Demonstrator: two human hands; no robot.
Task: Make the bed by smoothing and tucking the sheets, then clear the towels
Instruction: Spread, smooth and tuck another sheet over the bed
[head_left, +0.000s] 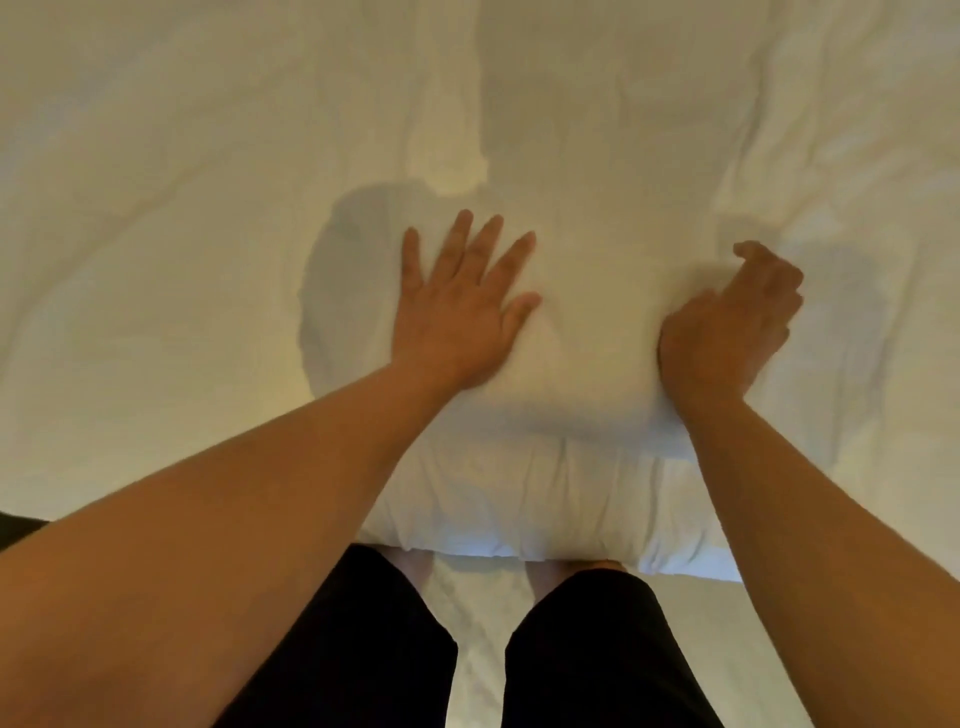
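We stand at the edge of the bed, looking down over our dark shorts (597, 654) at the wide white cotton sheet (182, 208), which covers the whole mattress and hangs over the near edge just in front of our legs. Our left hand (457, 312) lies flat on the sheet, fingers straight and spread, palm pressing down. Our right hand (727, 332) rests just beside it with its fingers curled, gathering a fold of the cloth; we cannot tell how firmly they pinch it. Between the two hands the fabric puffs up in a soft ridge, and creases run off towards the far right.

We judge that we are in the smoothing step, with tucking not yet done, since the near hem hangs loose. No towels are in view. The next move calls for drawing both palms outward, away from each other, to flatten the ridge, then pulling the hem taut before pushing it under the mattress.
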